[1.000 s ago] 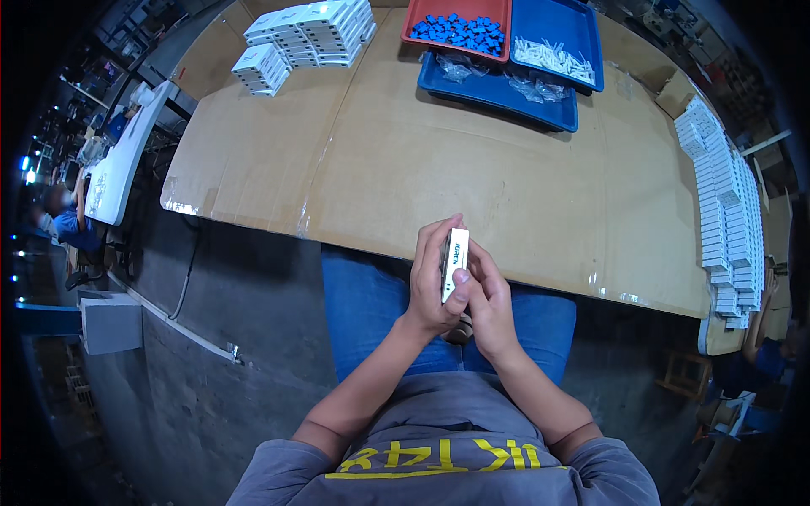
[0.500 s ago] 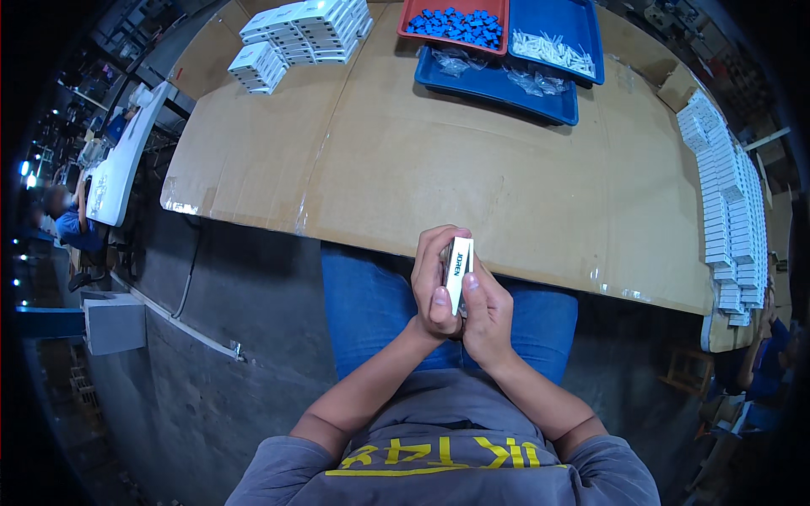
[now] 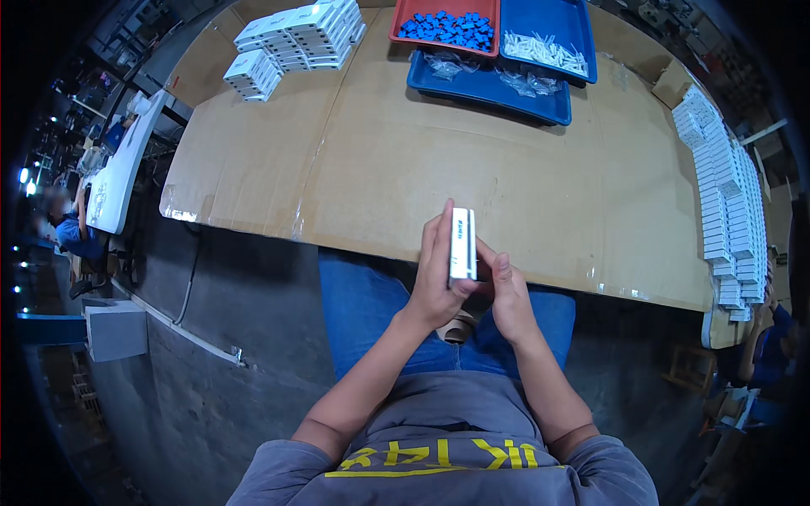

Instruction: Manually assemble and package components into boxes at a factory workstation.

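Head view: at the far side of the tabletop [image 3: 405, 152], the red tray [image 3: 422, 7] holds a loose layer of small blue parts [image 3: 451, 29]. Just right of it, the blue tray [image 3: 548, 17] holds thin white pieces [image 3: 544, 52], lying in a jumble toward its near side. Both overlap the far part of the lower tray [image 3: 477, 91], also blue, which sits nearer and contains crumpled clear bags [image 3: 530, 83], one lot at the left and one at the right.

The left hand [image 3: 432, 287] grips a white box [image 3: 462, 244] at its left side, fingers stretched along it toward the far end and thumb at the near end. In this view the box lies across the tabletop's near edge, in front of the person, a narrow face turned up and its length running near to far. The right hand [image 3: 513, 308] is cupped at the box's right, thumb raised apart from it; its fingers are partly hidden, so whether they press on the box I cannot tell. Both forearms reach in from the near side, converging at the box.

White stacks [image 3: 299, 35] stand far left, and more stacks [image 3: 721, 194] line the right edge.
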A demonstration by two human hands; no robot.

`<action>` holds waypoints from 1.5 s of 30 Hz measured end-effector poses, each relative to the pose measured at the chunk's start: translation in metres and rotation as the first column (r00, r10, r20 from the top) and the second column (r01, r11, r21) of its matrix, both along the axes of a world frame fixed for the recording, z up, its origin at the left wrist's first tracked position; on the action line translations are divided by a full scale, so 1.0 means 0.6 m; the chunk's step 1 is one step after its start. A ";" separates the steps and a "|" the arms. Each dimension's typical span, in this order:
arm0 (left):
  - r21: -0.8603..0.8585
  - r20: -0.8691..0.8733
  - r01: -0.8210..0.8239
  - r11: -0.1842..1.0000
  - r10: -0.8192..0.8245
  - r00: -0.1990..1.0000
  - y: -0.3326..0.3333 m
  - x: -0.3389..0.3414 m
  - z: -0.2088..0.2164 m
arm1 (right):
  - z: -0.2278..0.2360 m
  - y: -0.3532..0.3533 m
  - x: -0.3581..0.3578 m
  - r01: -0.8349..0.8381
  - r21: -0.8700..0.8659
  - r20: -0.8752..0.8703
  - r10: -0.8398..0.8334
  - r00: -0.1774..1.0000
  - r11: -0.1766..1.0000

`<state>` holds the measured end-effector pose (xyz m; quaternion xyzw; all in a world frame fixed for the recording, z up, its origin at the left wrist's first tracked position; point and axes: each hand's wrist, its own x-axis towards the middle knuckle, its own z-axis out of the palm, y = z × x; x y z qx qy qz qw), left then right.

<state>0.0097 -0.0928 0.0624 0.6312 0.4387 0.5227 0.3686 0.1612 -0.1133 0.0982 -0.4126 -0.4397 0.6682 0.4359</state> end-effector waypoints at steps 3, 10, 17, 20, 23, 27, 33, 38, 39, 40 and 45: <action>-0.138 0.331 0.091 0.986 -0.041 0.943 -0.003 0.007 -0.003 | -0.006 0.012 0.021 -0.052 0.316 0.387 -0.078 0.919 0.947; -0.593 0.730 0.505 0.628 0.153 0.666 -0.014 0.030 0.060 | -0.025 0.040 0.045 -0.348 0.754 0.574 -0.301 0.762 0.558; -0.595 0.729 0.515 0.617 0.143 0.670 -0.019 0.041 0.067 | -0.033 0.058 0.042 -0.241 0.872 0.417 -0.388 0.822 0.426; -0.577 0.734 0.522 0.628 0.119 0.668 -0.016 0.038 0.057 | -0.041 0.058 0.040 -0.236 0.892 0.391 -0.398 0.830 0.385; -0.589 0.723 0.524 0.615 0.111 0.682 -0.018 0.035 0.054 | -0.053 0.053 0.034 -0.206 0.907 0.360 -0.423 0.832 0.368; -0.630 0.708 0.527 0.571 0.143 0.692 -0.015 0.032 0.058 | -0.059 0.056 0.037 -0.179 0.895 0.346 -0.383 0.856 0.409; -0.305 0.377 0.291 0.907 -0.166 0.911 -0.022 0.047 0.025 | -0.053 0.039 0.001 0.228 0.565 0.077 -0.326 0.942 0.793; -0.391 0.320 0.175 0.904 -0.044 0.946 -0.004 0.045 -0.025 | -0.041 0.044 0.003 0.074 0.521 0.258 -0.240 0.936 0.850; -0.448 0.445 0.218 0.867 0.005 0.895 0.002 0.033 -0.027 | -0.044 0.050 0.007 0.017 0.562 0.341 -0.250 0.906 0.827; -0.496 0.557 0.268 0.826 0.066 0.828 0.008 0.025 -0.029 | -0.042 0.047 0.014 0.015 0.562 0.340 -0.248 0.907 0.827; -0.581 0.603 0.289 0.761 0.164 0.781 0.015 0.034 -0.007 | -0.051 0.040 0.030 -0.231 0.688 0.521 -0.247 0.817 0.687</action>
